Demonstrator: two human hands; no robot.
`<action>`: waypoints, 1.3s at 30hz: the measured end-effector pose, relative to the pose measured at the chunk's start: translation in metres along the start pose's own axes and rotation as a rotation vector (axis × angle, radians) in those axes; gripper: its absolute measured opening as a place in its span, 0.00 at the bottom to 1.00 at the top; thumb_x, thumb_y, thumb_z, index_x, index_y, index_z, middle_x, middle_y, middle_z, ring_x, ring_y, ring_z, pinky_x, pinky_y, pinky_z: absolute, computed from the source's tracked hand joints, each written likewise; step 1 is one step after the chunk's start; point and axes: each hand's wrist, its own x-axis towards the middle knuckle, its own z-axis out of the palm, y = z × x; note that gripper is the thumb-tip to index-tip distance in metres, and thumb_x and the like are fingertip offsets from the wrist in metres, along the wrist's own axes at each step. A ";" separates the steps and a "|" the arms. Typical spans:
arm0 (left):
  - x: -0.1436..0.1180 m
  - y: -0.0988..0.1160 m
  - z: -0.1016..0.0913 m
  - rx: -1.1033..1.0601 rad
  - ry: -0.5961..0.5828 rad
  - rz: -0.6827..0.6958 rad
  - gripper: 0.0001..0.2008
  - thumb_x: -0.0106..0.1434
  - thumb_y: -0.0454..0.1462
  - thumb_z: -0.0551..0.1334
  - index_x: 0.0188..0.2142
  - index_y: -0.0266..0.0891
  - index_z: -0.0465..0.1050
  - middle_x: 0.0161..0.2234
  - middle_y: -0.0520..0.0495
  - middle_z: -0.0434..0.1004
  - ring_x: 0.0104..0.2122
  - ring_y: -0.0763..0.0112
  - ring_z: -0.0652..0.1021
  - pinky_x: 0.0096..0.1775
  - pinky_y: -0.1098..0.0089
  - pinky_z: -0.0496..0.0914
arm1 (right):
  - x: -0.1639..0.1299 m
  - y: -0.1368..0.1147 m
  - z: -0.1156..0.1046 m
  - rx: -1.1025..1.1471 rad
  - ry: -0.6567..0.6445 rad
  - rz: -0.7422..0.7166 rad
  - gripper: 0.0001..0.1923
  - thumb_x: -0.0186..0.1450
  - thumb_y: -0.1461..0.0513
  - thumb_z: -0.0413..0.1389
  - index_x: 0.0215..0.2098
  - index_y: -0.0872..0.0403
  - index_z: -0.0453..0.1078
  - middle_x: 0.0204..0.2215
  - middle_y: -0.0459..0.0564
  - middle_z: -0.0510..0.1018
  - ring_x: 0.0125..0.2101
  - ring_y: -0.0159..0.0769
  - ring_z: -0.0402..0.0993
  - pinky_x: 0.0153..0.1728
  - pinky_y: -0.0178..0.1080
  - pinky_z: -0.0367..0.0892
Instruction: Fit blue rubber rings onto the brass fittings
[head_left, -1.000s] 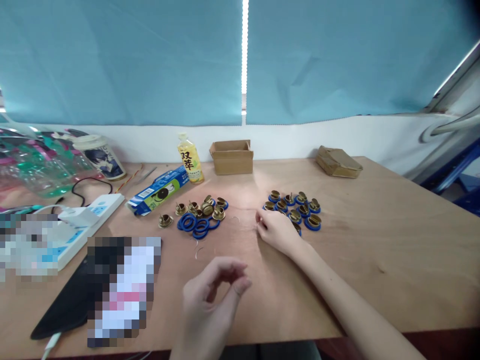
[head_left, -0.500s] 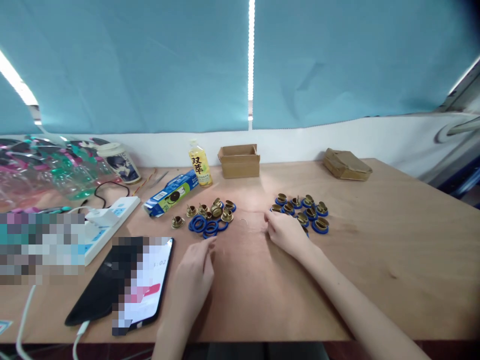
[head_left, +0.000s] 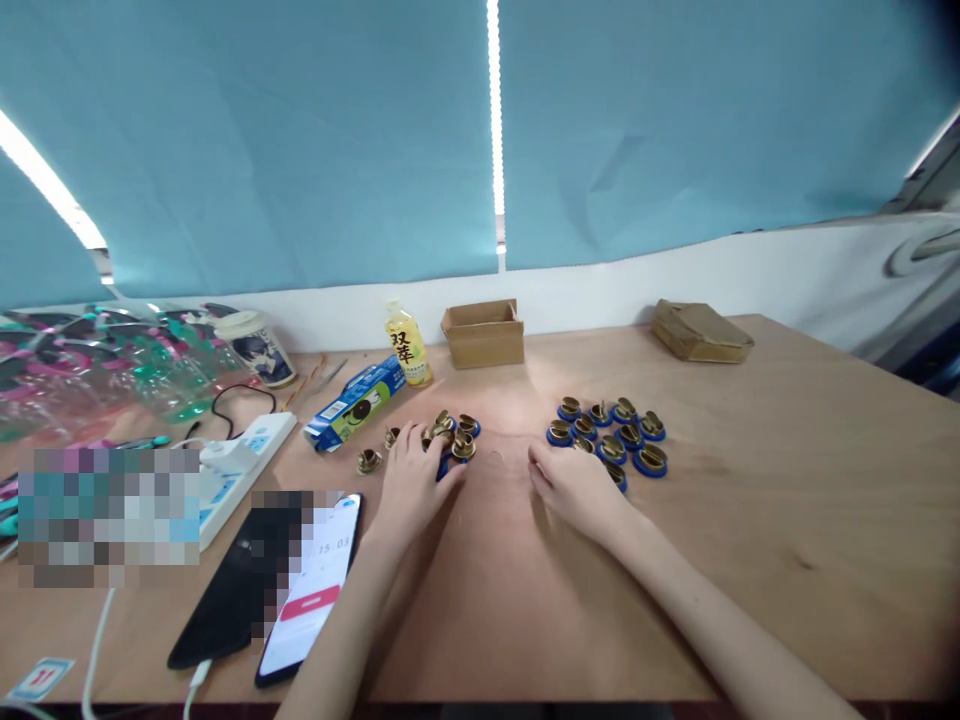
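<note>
My left hand (head_left: 417, 478) reaches over the left cluster, thumb apart from the fingers. The fingertips are among brass-coloured round metal pieces with raised tabs (head_left: 463, 446) and cover most of the loose blue rings (head_left: 442, 468). One brass piece (head_left: 368, 460) lies apart, left of that hand. My right hand (head_left: 574, 488) rests on the table with curled fingers; whatever may be inside them is hidden. Beside it sits a group of several brass pieces fitted with blue rings (head_left: 651, 459), a few partly behind the hand.
Behind the pieces stand an open cardboard box (head_left: 486, 340), a yellow drink bottle (head_left: 409, 347) and a blue snack box (head_left: 356, 402). A brown package (head_left: 701, 331) lies back right. To the left are a phone (head_left: 311, 600), a power strip (head_left: 251, 465), a cup (head_left: 259, 350) and clear plastic bottles (head_left: 135, 370).
My left hand has moved forward onto the left cluster, its fingers spreading over the blue rings. My right hand stays near the right group. The view has shifted slightly.
</note>
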 end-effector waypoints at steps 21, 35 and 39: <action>-0.013 -0.004 0.008 -0.166 0.142 -0.154 0.08 0.66 0.38 0.57 0.30 0.40 0.69 0.36 0.41 0.75 0.40 0.52 0.73 0.45 0.54 0.70 | -0.014 -0.028 -0.003 0.070 -0.089 -0.170 0.06 0.69 0.67 0.52 0.34 0.55 0.69 0.32 0.51 0.80 0.32 0.40 0.77 0.27 0.38 0.51; 0.018 0.014 0.011 -0.442 0.108 -0.041 0.05 0.71 0.36 0.52 0.41 0.40 0.65 0.46 0.39 0.77 0.46 0.57 0.79 0.48 0.57 0.73 | -0.011 -0.020 -0.003 0.050 0.016 -0.189 0.07 0.69 0.66 0.51 0.34 0.54 0.68 0.29 0.50 0.79 0.27 0.37 0.74 0.24 0.39 0.43; 0.029 0.016 0.026 -0.408 0.084 0.018 0.08 0.67 0.33 0.57 0.46 0.40 0.66 0.43 0.41 0.78 0.43 0.57 0.80 0.46 0.58 0.74 | -0.012 -0.019 -0.004 0.045 0.012 -0.194 0.07 0.69 0.65 0.51 0.34 0.54 0.69 0.28 0.50 0.79 0.27 0.37 0.74 0.24 0.39 0.41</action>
